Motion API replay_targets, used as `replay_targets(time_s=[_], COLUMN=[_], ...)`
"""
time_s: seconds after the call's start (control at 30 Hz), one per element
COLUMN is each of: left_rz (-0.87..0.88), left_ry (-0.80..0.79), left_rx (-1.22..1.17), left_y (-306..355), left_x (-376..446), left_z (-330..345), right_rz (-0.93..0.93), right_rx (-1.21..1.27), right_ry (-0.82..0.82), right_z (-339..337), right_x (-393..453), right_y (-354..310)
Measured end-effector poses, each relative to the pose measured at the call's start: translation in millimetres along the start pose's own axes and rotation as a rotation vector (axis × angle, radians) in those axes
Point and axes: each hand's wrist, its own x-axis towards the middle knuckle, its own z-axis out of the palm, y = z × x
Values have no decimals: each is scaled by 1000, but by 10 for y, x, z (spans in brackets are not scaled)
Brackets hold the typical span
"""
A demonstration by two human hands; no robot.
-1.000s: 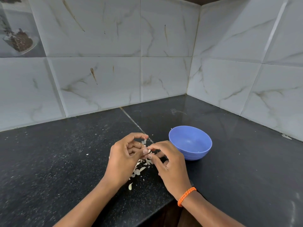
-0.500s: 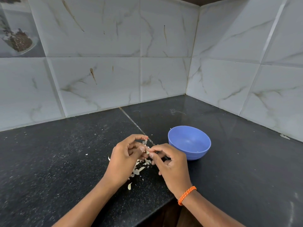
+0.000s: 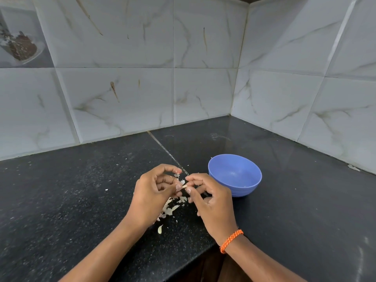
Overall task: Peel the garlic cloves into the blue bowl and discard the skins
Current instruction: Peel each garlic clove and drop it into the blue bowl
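Nearby: blue bowl [image 3: 235, 176] right of hands; skins [image 3: 171, 208] on black counter [image 3: 81, 200].

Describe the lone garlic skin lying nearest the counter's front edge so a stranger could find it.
On the black countertop, look under the left hand, below the heap of garlic skins. The lone skin lies apart from that heap, beside the left wrist: one pale, curved flake.

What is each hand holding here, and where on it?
Both hands pinch one small garlic clove above the skins: left hand by thumb and fingertips at its left end, right hand at its right end.
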Motion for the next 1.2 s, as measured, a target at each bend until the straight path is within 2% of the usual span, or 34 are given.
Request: replay_targets(time_s=[0.3,0.57,0.73,0.83,1.03,1.2], left_rz=[-5,-68,-46,-18,61,99], left_ry=[-22,5,16,38,94,145], left_rx=[-23,-171,-155,-91,182,335], left_y=[-23,12,-4,-48,-99,-83], left_x=[-20,-15,0,28,62,87], left_z=[34,26,2,-50,-127,-196], right_rz=[-32,-75,-75,-78,-158,-60], right_rx=[-30,-108,-116,-96,-129,-187], right_ry=[-2,-24,21,38,51,42], right_z=[18,49,30,25,-108,-433], right_x=[5,-13,1,25,197,500], right_y=[-17,28,-10,-68,-207,-261])
